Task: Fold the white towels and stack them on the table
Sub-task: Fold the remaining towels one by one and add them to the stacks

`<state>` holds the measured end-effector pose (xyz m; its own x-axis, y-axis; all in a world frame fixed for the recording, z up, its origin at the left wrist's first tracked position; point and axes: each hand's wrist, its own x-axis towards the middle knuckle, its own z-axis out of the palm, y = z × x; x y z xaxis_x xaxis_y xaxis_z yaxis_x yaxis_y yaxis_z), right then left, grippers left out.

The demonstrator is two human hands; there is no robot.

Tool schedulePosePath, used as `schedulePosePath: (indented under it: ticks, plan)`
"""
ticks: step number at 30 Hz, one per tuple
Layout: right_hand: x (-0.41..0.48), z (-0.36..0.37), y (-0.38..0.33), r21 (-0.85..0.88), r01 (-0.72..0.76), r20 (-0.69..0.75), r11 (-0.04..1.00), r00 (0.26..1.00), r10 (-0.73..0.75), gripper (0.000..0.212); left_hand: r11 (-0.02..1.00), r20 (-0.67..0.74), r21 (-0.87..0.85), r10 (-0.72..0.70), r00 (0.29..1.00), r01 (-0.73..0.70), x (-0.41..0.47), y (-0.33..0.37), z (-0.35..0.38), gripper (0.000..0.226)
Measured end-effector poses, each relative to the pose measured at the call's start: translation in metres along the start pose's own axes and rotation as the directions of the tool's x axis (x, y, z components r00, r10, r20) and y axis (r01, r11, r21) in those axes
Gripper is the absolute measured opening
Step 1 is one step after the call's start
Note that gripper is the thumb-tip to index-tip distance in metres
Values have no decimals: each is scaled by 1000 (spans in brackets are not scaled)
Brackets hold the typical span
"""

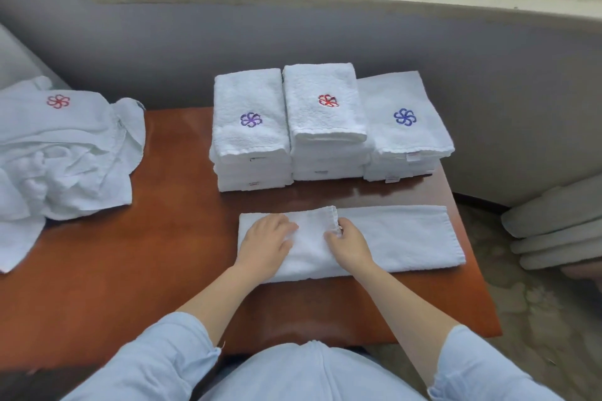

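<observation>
Towel [395, 239], white terry, folded lengthwise into a long strip and laid across the near right part of the table [130, 270]. Its left end is doubled over toward the middle, and the hemmed edge of that flap runs crosswise just above the right hand [349, 246]. The left hand [267, 241] lies flat on the flap, fingers straight and slightly spread, pressing the cloth down. The right hand sits at the hem, its fingers curled over the edge and the thumb against the cloth, pinching the hem.

The tabletop is glossy reddish-brown wood with a rounded near corner. Behind the towel and apart from it, three stacks of folded white towels stand side by side and touching: the left stack [250, 140] has a purple embroidered flower on top, the middle stack [325, 114] a red one, and the right stack [407, 127] a blue one. Small labels show at the stack fronts. A crumpled pile [65, 159] of unfolded white towels, one with a red flower, overhangs the table's far left edge. Grey cushions [553, 225] lie to the right of the table. Light blue sleeves [156, 365] cover both upper forearms.
</observation>
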<state>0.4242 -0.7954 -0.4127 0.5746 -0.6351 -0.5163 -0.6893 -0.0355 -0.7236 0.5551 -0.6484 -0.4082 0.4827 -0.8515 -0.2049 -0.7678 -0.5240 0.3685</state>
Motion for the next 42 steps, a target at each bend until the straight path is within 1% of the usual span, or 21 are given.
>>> schedulePosePath:
  ticks: [2, 4, 7, 9, 12, 14, 16, 19, 21, 23, 25, 26, 27, 29, 32, 37, 40, 42]
  plan:
    - [2, -2, 4, -68, -7, -28, 998, 1000, 5, 12, 998, 116, 49, 28, 993, -34, -5, -3, 5, 49]
    - [4, -4, 8, -120, -24, -77, 992, 997, 14, 12, 991, 187, 112, 50, 981, -72, -7, -6, 10, 59]
    - [4, -6, 10, -109, 8, -158, 994, 987, -25, 18, 981, 235, 169, 53, 971, -94, -4, -10, 15, 67]
    - [6, -8, 10, -121, 28, -133, 992, 990, -44, 18, 974, 260, 205, 41, 965, -97, 0, -10, 19, 70]
    - [10, -11, 9, -154, 12, -96, 988, 995, -27, 14, 968, 290, 235, 15, 957, -87, 5, -6, 23, 72]
    - [13, -13, 7, -164, 14, -132, 986, 991, -36, 20, 966, 316, 246, -5, 949, -77, 6, -3, 24, 76]
    - [14, -15, 6, -188, -8, -155, 982, 988, -22, 20, 959, 347, 275, -29, 937, -73, 8, -1, 24, 82]
    - [12, -16, 8, -163, -17, -177, 986, 984, -12, 11, 957, 396, 288, -78, 915, -43, 13, 4, 20, 92]
    - [5, -17, 8, -148, 33, -226, 988, 972, -66, 20, 962, 420, 274, -103, 902, -18, 18, 7, 17, 98]
    - [-3, -15, 8, -210, 158, -239, 965, 949, -207, 25, 964, 442, 266, -125, 888, 3, 21, 9, 15, 104]
    - [-11, -11, 12, -322, 282, -164, 904, 923, -347, 28, 965, 456, 264, -132, 880, 8, 23, 10, 14, 109]
    - [-14, -8, 16, -393, 317, -96, 863, 919, -381, 32, 964, 458, 267, -130, 880, 3, 23, 10, 15, 111]
    - [-17, -5, 19, -469, 331, -23, 819, 922, -386, 39, 962, 456, 272, -125, 881, -5, 22, 10, 15, 113]
    - [-22, 1, 28, -574, 315, 59, 756, 936, -346, 52, 959, 460, 282, -109, 881, -28, 22, 9, 14, 114]
    - [-30, 10, 36, -618, 258, 38, 743, 953, -299, 61, 956, 486, 283, -70, 871, -81, 22, 3, 11, 114]
    - [-44, 27, 32, -655, 176, -4, 735, 972, -236, 62, 930, 573, 298, 6, 820, -214, 21, -17, 1, 105]
    - [-55, 36, 30, -648, 112, -53, 753, 980, -191, 63, 914, 600, 310, 23, 799, -260, 20, -27, -5, 97]
    - [-64, 42, 30, -633, 71, -93, 771, 982, -167, 62, 907, 615, 318, 25, 788, -277, 19, -29, -9, 96]
